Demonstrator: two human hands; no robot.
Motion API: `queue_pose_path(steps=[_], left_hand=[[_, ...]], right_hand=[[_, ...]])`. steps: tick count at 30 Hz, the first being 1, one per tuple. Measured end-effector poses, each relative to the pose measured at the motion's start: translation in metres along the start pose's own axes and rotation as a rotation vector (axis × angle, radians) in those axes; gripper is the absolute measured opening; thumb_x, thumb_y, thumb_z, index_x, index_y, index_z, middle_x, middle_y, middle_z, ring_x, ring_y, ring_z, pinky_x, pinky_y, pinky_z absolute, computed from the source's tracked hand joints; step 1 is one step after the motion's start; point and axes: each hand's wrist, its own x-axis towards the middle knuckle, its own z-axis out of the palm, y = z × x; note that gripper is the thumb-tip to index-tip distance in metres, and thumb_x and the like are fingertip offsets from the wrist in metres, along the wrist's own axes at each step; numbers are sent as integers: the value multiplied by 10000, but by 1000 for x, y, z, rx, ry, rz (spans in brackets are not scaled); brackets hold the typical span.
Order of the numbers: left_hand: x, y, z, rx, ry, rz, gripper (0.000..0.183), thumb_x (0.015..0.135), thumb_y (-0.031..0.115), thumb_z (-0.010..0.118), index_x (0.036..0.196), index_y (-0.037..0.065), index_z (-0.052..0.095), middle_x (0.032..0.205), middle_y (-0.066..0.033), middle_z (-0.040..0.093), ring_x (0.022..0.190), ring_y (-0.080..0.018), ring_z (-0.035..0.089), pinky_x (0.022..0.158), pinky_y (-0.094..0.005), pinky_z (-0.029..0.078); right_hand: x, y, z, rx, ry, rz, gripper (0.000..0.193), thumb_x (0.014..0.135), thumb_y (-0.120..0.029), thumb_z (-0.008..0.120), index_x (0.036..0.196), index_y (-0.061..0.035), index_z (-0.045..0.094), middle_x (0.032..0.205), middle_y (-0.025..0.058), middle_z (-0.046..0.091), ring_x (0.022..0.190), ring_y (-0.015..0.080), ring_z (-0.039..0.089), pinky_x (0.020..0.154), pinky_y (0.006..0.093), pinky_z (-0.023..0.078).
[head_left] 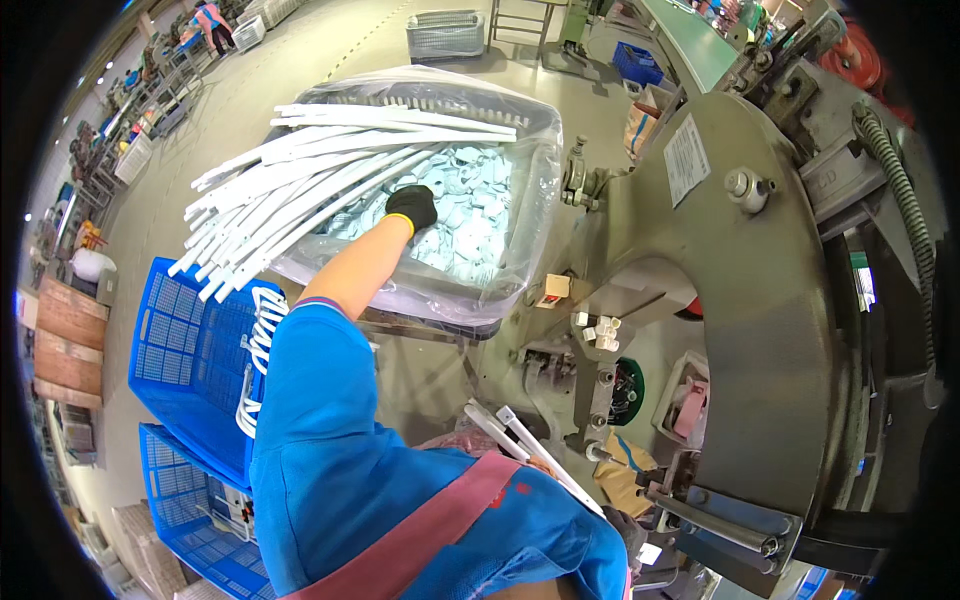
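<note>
My left hand, in a black glove with a yellow cuff, reaches into a plastic-lined grey crate. Its fingers are curled down against a heap of small pale, flat pieces; whatever they hold is hidden. Long white tubes lie in a bundle across the crate's left side, beside this hand. At the lower right, a bit of dark glove on my right hand shows past my blue sleeve, its fingers hidden. Other white tubes slant just above my right arm.
A large metal press fills the right side. Small white blocks sit on its near part, above a green bowl of small parts. Blue baskets stand at left, one with white bent pieces. A distant person stands far left.
</note>
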Motion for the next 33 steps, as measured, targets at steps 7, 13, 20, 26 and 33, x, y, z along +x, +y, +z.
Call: queue_pose_path(steps=[7, 13, 20, 26, 33], left_hand=[[18, -26, -18, -804, 326, 143, 127, 735, 177, 568, 755, 54, 595, 727, -136, 611, 692, -257, 609, 676, -358, 486], [52, -12, -29, -1203, -16, 243, 196, 823, 227, 531, 809, 62, 636, 763, -114, 645, 724, -235, 613, 696, -363, 479], [57, 5, -7, -4, -30, 396, 176, 746, 153, 612, 896, 189, 698, 1044, -93, 652, 1002, -281, 624, 852, -406, 491], [29, 12, -23, -1, 124, 441, 225, 848, 300, 578, 965, 126, 658, 1002, -124, 650, 972, -316, 623, 844, -444, 482], [-126, 97, -75, -656, 148, 708, 225, 838, 184, 680, 992, 30, 624, 943, -104, 668, 745, -235, 604, 700, -321, 500]], right_hand=[[9, -33, -3, 157, 75, 42, 300, 785, -263, 642, 1070, -171, 648, 840, 93, 635, 838, 326, 615, 721, 438, 467], [15, -52, -11, 64, 171, -64, 220, 752, -218, 637, 960, -150, 665, 761, 93, 629, 713, 304, 624, 611, 408, 479], [-2, -47, -16, 39, 89, 14, 293, 767, -246, 646, 1054, -185, 648, 890, 83, 641, 893, 290, 607, 733, 437, 473], [-10, -48, -32, -1, 43, 121, 377, 739, -303, 687, 1092, -183, 633, 955, 69, 638, 946, 286, 589, 766, 447, 461], [4, -31, -44, -237, 284, -275, 240, 837, -292, 588, 997, -121, 639, 853, 113, 672, 765, 303, 651, 621, 409, 496]])
